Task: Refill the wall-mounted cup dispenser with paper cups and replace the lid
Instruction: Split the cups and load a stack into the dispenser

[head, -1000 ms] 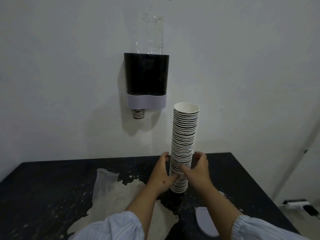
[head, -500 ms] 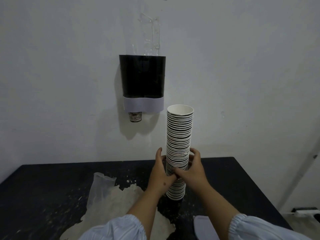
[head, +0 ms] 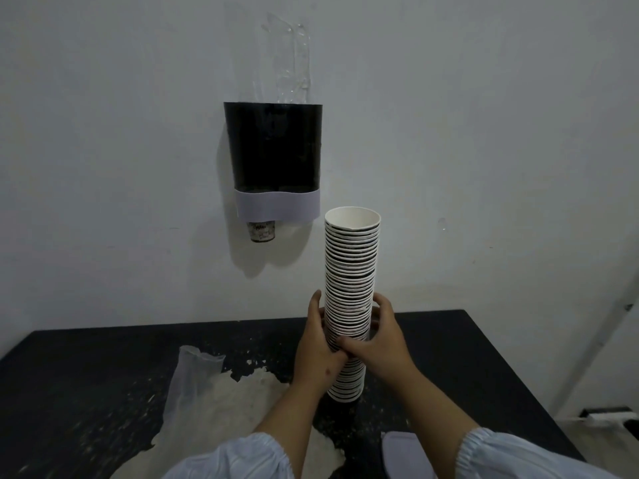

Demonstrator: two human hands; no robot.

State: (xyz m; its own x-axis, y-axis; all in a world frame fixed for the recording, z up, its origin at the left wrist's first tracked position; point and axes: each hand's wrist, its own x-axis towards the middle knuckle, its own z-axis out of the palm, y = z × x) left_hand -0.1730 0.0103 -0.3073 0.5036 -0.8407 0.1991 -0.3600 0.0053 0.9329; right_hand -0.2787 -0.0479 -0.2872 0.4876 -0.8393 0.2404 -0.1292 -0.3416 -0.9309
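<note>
A tall stack of paper cups (head: 351,264) stands upright, mouth up, in front of the wall. My left hand (head: 316,347) and my right hand (head: 380,340) clasp its lower part from both sides. The stack's bottom hangs a little above the black table (head: 86,375). The wall-mounted cup dispenser (head: 273,160), black with a pale grey band, is up and to the left of the stack, its top uncovered. One cup (head: 261,231) pokes out of its bottom. The pale grey lid (head: 404,454) lies on the table near my right forearm.
A clear plastic sleeve (head: 193,378) lies on a white patch of the table at the left. Clear plastic (head: 287,63) sticks up above the dispenser against the wall. A power strip (head: 608,414) sits on the floor at the right.
Both hands closed around the stack and raised it off the table. The stack has shifted slightly left and stands straighter.
</note>
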